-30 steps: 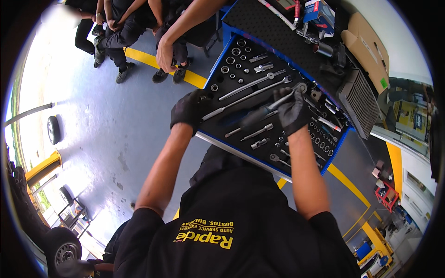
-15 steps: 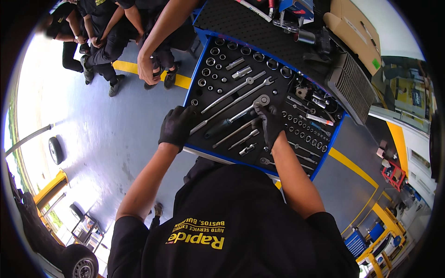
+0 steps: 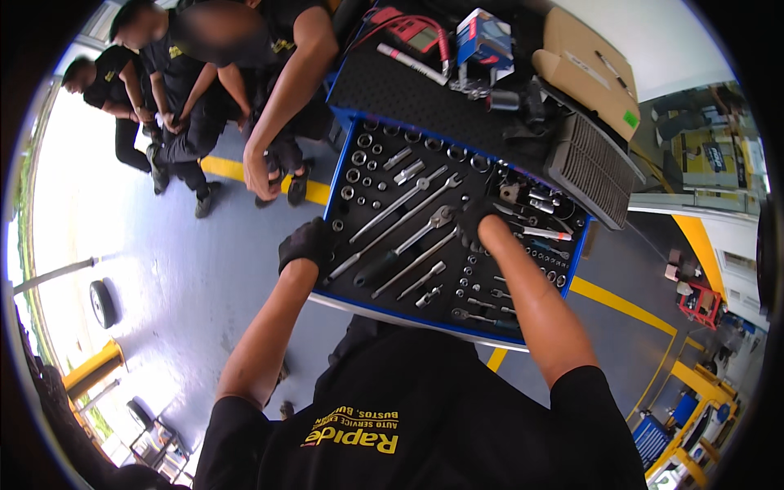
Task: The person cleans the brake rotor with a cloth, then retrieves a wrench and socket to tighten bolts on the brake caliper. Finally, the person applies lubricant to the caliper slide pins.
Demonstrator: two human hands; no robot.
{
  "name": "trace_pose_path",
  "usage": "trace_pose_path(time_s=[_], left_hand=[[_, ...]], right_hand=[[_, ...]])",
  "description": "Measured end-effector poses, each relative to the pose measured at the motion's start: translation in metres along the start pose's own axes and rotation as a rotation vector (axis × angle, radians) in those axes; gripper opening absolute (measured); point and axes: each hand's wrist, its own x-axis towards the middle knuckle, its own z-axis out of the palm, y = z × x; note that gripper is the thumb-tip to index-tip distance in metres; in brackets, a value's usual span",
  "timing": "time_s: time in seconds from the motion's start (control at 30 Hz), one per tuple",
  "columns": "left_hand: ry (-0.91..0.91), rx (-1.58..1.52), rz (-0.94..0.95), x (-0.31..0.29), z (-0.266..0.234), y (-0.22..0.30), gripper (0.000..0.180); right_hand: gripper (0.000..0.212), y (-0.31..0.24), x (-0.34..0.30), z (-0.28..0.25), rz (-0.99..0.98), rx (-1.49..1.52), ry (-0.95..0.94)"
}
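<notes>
A blue-edged tool drawer lies pulled out before me, its dark liner holding sockets and long tools. My left hand, in a black glove, is closed over the drawer's left edge. Over the middle right hovers my right hand, also gloved, fingers apart and nothing seen in it. Just left of it is the head of a ratchet with a dark grip. Beside the ratchet lie a breaker bar, a long bar with a forked end and an extension bar. The right hand hides some small sockets.
On the cabinet top are a red meter, a marker, a blue box, a cardboard box and a pleated filter. At the far left, another person's arm hangs near the drawer; several people sit behind.
My right hand has left the ratchet head and moved right. My view has shifted, showing more of the cabinet top. The left hand stays at the drawer's left edge.
</notes>
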Motion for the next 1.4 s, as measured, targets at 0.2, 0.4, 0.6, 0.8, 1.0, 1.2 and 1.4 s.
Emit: trace_pose_path(time_s=[0.2,0.4,0.6,0.8,1.0,1.2,1.4], left_hand=[[0.714,0.219,0.831,0.086,-0.038,0.067,0.032],[0.844,0.02,0.832,0.133,-0.127,0.192,0.037],[0.856,0.268,0.763,0.123,-0.15,0.198,0.041],[1.004,-0.051,0.912,0.046,-0.141,0.148,0.032],[0.284,-1.02,0.588,-0.042,-0.014,0.078,0.023],[0.069,-1.569,0.152,-0.138,0.084,0.02,0.029],[0.115,-1.537,0.297,-0.182,0.176,-0.061,0.029]], right_hand=[[0.051,0.01,-0.01,0.029,-0.208,-0.212,0.582],[0.048,-0.007,-0.051,0.1,-0.542,-0.037,0.578],[0.033,-0.024,-0.067,0.088,-0.793,-0.154,0.668],[0.02,-0.024,-0.039,0.053,-0.954,0.015,0.672],[0.025,-0.034,-0.025,-0.015,-1.026,0.266,0.558],[0.032,-0.042,-0.092,0.016,-0.928,0.263,-0.458],[0.039,-0.071,-0.107,0.115,-0.804,0.213,-0.64]])
